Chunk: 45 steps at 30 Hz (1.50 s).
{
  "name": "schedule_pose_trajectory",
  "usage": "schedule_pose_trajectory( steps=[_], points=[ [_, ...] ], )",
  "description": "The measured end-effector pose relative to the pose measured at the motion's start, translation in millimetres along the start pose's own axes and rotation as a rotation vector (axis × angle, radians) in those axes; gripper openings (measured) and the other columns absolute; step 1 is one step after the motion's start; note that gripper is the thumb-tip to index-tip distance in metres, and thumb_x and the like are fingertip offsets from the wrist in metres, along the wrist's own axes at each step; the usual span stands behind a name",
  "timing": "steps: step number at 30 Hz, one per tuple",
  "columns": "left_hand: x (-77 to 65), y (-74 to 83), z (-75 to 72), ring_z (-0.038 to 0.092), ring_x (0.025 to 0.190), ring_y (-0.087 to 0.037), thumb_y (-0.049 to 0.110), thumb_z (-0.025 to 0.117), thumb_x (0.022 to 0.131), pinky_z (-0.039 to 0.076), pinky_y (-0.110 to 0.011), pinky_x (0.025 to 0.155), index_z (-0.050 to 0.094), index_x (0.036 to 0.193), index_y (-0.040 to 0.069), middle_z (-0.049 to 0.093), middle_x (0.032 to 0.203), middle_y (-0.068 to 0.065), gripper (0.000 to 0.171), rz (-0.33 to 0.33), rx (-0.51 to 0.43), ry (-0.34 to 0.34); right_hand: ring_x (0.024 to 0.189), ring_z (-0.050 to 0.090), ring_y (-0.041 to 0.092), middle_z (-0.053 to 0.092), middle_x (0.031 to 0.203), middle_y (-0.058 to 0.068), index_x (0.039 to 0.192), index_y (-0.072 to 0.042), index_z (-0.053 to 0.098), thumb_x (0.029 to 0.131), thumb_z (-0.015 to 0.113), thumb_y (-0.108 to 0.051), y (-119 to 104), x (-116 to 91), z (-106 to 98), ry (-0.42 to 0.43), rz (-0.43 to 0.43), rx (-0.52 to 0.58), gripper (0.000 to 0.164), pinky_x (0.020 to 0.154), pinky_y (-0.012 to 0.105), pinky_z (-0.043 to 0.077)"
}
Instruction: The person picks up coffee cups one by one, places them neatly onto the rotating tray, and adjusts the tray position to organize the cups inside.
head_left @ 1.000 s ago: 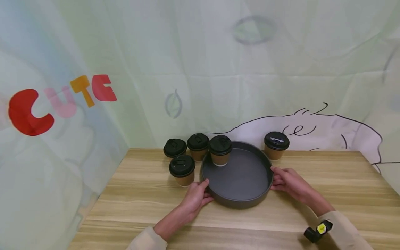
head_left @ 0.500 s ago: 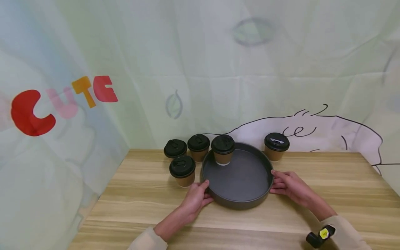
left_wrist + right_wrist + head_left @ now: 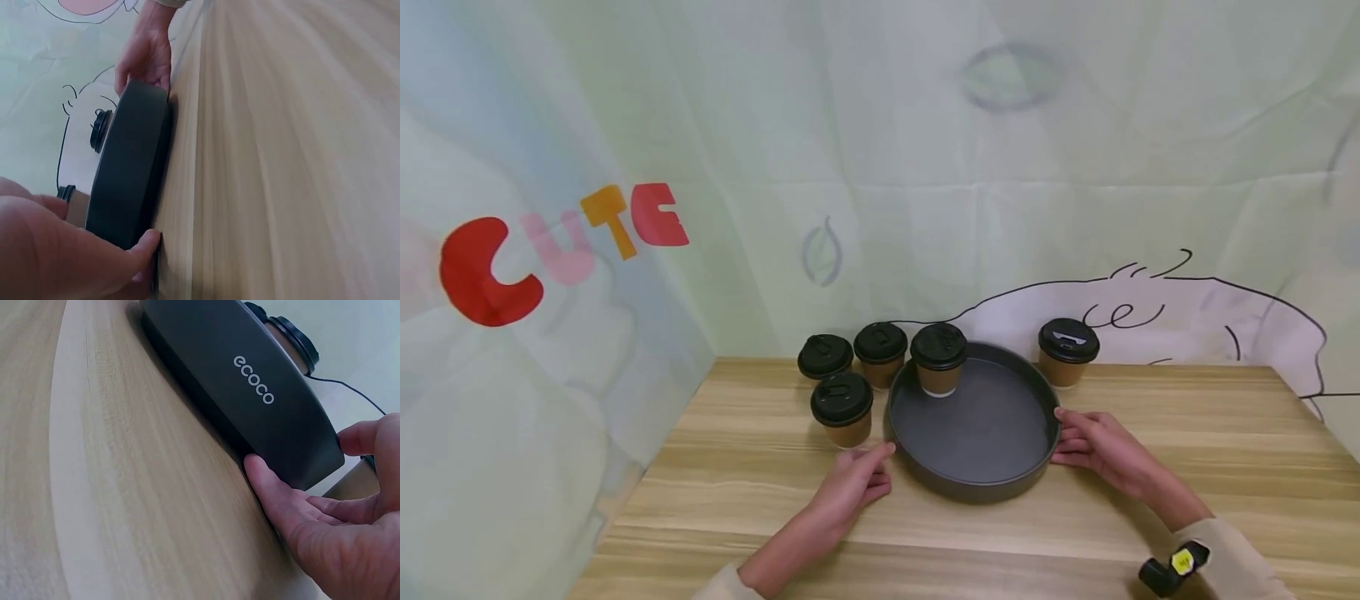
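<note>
A round dark grey tray [image 3: 981, 433] with a raised rim lies on the wooden table, and "ecoco" is printed on its side [image 3: 253, 381]. Inside it, at the back left, stands a brown paper coffee cup [image 3: 938, 379] with a black lid. My right hand [image 3: 1105, 450] grips the tray's right side, thumb at the rim and fingers low against the wall. Just off the left side is my left hand [image 3: 850, 492], its thumb pointing at the rim and fingers loosely bent, holding nothing. In the left wrist view, its fingertips [image 3: 149, 242] are close to the tray's lower edge.
Three more lidded coffee cups stand left of the tray: one at the front [image 3: 848, 429], one behind it [image 3: 825, 358], one close to the rim [image 3: 881, 367]. Another cup [image 3: 1066, 367] stands behind the tray's right side. A printed curtain [image 3: 880, 167] hangs along the table's back edge.
My left hand has let go of the tray and drawn back slightly to the left. The cup in the tray has shifted a little to the right. My right hand keeps its grip.
</note>
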State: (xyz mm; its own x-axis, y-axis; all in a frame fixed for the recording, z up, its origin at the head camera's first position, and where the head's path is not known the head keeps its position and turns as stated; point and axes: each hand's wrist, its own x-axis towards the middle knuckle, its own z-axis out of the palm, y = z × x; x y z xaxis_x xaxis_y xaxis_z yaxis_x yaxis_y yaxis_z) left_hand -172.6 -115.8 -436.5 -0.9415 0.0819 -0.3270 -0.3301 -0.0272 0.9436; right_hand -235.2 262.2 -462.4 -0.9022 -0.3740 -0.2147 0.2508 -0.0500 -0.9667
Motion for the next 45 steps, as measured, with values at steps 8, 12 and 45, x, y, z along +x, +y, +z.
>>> schedule_pose_trajectory(
  steps=[8, 12, 45],
  points=[
    [-5.7, 1.0, -22.3, 0.051, 0.096, -0.026, 0.042, 0.080, 0.088, 0.046, -0.039, 0.087, 0.050, 0.125, -0.007, 0.052, 0.104, -0.011, 0.068, 0.061, 0.247, 0.210, 0.092, 0.074, 0.018, 0.074, 0.098, 0.012, 0.125, 0.015, 0.048, 0.112, 0.048, -0.024, 1.5, -0.7, -2.4, 0.003, -0.005, 0.008, 0.042, 0.090, 0.038, 0.060],
    [-1.5, 3.6, -24.9, 0.047, 0.127, -0.039, 0.043, 0.086, 0.082, 0.042, -0.052, 0.108, 0.032, 0.147, -0.010, 0.045, 0.141, -0.028, 0.100, 0.140, 0.318, 0.342, 0.090, 0.074, 0.017, 0.074, 0.097, 0.011, 0.122, 0.014, 0.049, 0.111, 0.049, -0.024, 3.0, -0.6, -0.7, 0.012, -0.006, 0.012, 0.039, 0.089, 0.037, 0.060],
    [43.5, 13.9, -16.3, 0.057, 0.120, -0.032, 0.032, 0.094, 0.070, 0.047, -0.048, 0.102, 0.047, 0.142, 0.004, 0.058, 0.129, -0.014, 0.090, 0.577, 0.522, 0.556, 0.091, 0.073, 0.017, 0.074, 0.095, 0.011, 0.118, 0.011, 0.053, 0.112, 0.046, -0.022, 5.3, 1.0, 0.0, 0.005, -0.035, 0.013, 0.035, 0.088, 0.036, 0.060]
  ],
)
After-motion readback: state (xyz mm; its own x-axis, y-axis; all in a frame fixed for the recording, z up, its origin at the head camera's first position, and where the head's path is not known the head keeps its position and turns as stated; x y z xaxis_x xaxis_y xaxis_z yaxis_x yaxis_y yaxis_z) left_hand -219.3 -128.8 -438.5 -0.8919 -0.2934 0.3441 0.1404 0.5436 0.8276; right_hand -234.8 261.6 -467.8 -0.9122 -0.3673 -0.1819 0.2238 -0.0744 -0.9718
